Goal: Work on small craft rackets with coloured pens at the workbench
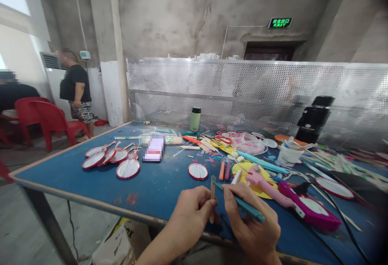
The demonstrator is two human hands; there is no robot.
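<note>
My left hand [194,210] pinches a flat wooden craft stick [212,194] between thumb and fingers, holding it upright near the table's front edge. In my right hand [256,216] is a slim teal pen [242,202], gripped as for writing. Its pointed tip is at the upper part of the stick; whether they touch I cannot tell. Just beyond my hands lies a white disc with a red rim [198,171]. Beside it are an orange stick [222,171] and a dark red one. A pink glue gun [266,184] rests to the right, over yellow pieces.
At left are several red-rimmed discs [127,169] with sticks, and a phone [154,148]. A green bottle [195,119] stands at the back. A purple power strip [312,208], cables and a white cup of tools [289,154] occupy the right. Perforated metal panels [212,91] border the table's rear.
</note>
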